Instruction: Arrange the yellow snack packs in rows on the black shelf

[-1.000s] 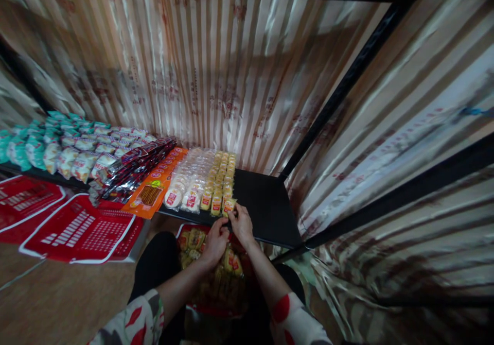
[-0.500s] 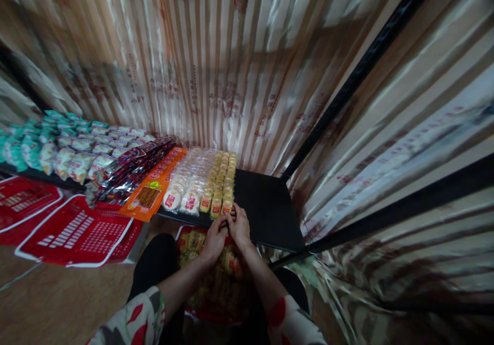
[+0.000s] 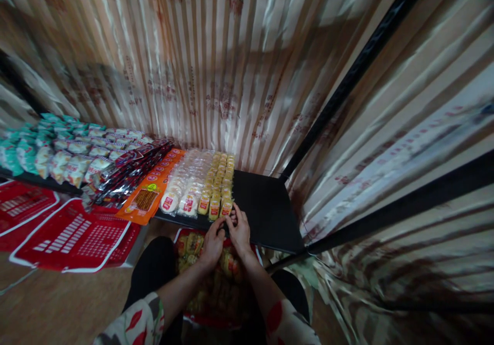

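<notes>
Small yellow-wrapped snack packs [image 3: 214, 208] with red labels stand in tight rows on the black shelf [image 3: 266, 206]. At the front of the rightmost row, both hands meet around one yellow snack pack [image 3: 226, 208]. My right hand [image 3: 241, 233] has its fingers curled against the pack's right side. From below and left, my left hand [image 3: 213, 243] has its bent fingers at the pack's lower front edge. The fingers partly hide their contact with it. Beneath my forearms, between my knees, a red basket [image 3: 216, 320] holds more yellow packs.
To the left on the shelf are clear-wrapped white snacks [image 3: 189, 203], an orange packet [image 3: 141, 203], dark shiny packets [image 3: 127, 175] and white-and-teal bags [image 3: 27, 154]. Red baskets [image 3: 77, 234] sit below. A striped curtain [image 3: 216, 67] hangs behind; a black metal post [image 3: 347, 85] rises at right.
The view has shifted slightly, moving the shelf goods a little left in the picture. Both hands stay at the front of the yellow rows, with slight finger movement.
</notes>
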`<state>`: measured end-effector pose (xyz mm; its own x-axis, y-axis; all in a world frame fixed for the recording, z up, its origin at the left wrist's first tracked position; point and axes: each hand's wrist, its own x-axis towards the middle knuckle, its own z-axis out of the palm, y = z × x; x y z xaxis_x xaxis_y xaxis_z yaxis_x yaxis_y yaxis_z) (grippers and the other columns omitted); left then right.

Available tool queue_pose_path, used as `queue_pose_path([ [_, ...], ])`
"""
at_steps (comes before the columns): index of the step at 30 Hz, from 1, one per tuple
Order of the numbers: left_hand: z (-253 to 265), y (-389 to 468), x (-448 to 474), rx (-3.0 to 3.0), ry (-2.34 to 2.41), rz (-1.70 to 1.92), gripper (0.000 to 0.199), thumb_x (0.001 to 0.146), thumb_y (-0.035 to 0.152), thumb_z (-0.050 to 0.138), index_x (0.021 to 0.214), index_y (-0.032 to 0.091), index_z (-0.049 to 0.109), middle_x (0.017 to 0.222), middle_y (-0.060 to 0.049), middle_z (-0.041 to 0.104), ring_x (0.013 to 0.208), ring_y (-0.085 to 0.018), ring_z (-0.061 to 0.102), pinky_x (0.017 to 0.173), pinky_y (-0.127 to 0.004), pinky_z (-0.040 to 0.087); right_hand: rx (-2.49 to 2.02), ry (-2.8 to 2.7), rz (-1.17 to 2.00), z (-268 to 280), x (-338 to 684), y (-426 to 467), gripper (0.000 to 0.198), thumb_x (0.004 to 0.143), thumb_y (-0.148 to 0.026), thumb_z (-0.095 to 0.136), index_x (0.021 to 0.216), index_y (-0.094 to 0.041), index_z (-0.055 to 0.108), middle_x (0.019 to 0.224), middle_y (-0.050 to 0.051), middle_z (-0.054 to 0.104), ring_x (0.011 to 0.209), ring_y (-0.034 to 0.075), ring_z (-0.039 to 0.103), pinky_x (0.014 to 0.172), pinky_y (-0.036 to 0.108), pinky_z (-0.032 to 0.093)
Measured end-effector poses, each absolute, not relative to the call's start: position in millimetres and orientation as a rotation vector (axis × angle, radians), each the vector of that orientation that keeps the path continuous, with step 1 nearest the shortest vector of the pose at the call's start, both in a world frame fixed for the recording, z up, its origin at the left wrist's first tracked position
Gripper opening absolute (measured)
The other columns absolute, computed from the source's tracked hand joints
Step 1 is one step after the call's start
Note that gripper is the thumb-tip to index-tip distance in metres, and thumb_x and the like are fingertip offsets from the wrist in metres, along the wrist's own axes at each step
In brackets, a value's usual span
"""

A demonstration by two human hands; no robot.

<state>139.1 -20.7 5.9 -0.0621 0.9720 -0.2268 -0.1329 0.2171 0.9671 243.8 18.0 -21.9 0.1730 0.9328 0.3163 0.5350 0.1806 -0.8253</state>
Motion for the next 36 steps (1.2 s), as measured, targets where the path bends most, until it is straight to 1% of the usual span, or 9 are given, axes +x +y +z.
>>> queue_pose_path([
  [5,8,-21,139,0.892,1.237,1.158,0.038,0.073,0.010,0.047,0.106,0.018,0.064,0.126,-0.008,0.055,0.114,-0.021,0.052,0.078,-0.027,0.052,-1.422,-1.513,0.522,-20,244,12,0.050,0.083,-0.032,0.047,0.132,-0.022,0.045,0.100,0.007,0.055,0.075,0.014,0.058,0.073,0.028,0.052],
  [10,4,-19,141,0.865,1.211,1.138,0.039,0.076,0.012,0.048,0.113,0.017,0.060,0.130,-0.009,0.052,0.117,-0.021,0.050,0.080,-0.026,0.052,-1.392,-1.564,0.521,-16,243,10,0.047,0.084,-0.031,0.044,0.130,-0.022,0.047,0.115,0.009,0.054,0.088,0.015,0.059,0.074,0.026,0.053],
  [14,-1,-18,141,0.823,1.203,1.136,0.037,0.076,0.015,0.051,0.113,0.018,0.060,0.130,-0.008,0.053,0.115,-0.020,0.052,0.082,-0.025,0.051,-1.397,-1.601,0.520,-16,243,10,0.048,0.082,-0.027,0.045,0.129,-0.023,0.048,0.117,0.008,0.054,0.087,0.014,0.060,0.075,0.027,0.053],
  [18,-2,-19,141,0.821,1.206,1.153,0.037,0.077,0.018,0.052,0.114,0.018,0.059,0.130,-0.008,0.053,0.113,-0.020,0.053,0.076,-0.024,0.052,-1.391,-1.512,0.501,-18,244,11,0.050,0.080,-0.026,0.045,0.129,-0.019,0.046,0.114,0.010,0.055,0.085,0.015,0.059,0.070,0.027,0.054],
  [22,0,-18,141,0.830,1.198,1.137,0.036,0.077,0.017,0.051,0.112,0.019,0.060,0.129,-0.007,0.053,0.111,-0.019,0.054,0.071,-0.022,0.051,-1.361,-1.581,0.582,-16,245,14,0.047,0.078,-0.026,0.046,0.125,-0.022,0.051,0.122,0.009,0.051,0.092,0.015,0.059,0.069,0.025,0.054],
  [24,1,-18,139,0.864,1.236,1.145,0.031,0.075,0.017,0.053,0.105,0.019,0.062,0.122,-0.007,0.058,0.106,-0.018,0.056,0.072,-0.022,0.051,-1.355,-1.583,0.599,-15,246,11,0.048,0.077,-0.026,0.047,0.126,-0.021,0.050,0.124,0.010,0.050,0.095,0.016,0.058,0.069,0.025,0.053],
  [27,1,-23,136,0.938,1.366,1.181,0.016,0.073,0.019,0.056,0.087,0.018,0.063,0.097,-0.005,0.065,0.089,-0.015,0.059,0.072,-0.022,0.049,-1.376,-1.482,0.572,-15,244,-2,0.047,0.080,-0.030,0.045,0.124,-0.016,0.051,0.121,0.014,0.051,0.096,0.018,0.058,0.071,0.028,0.053],
  [32,-8,-61,141,0.884,1.212,1.073,0.009,0.073,0.024,0.053,0.069,0.017,0.056,0.068,0.001,0.057,0.066,-0.011,0.054,0.055,-0.018,0.044,-1.440,-1.278,0.604,-21,238,-41,0.041,0.085,-0.041,0.038,0.111,-0.016,0.058,0.111,0.012,0.060,0.102,0.019,0.056,0.090,0.034,0.044],
  [36,-21,-98,153,0.689,1.076,0.947,0.012,0.072,0.026,0.053,0.069,0.016,0.057,0.065,0.001,0.057,0.061,-0.010,0.053,0.052,-0.017,0.040,-1.491,-1.144,0.779,-42,239,-65,0.045,0.086,-0.048,0.032,0.105,-0.018,0.061,0.105,0.010,0.064,0.092,0.018,0.061,0.080,0.031,0.049],
])
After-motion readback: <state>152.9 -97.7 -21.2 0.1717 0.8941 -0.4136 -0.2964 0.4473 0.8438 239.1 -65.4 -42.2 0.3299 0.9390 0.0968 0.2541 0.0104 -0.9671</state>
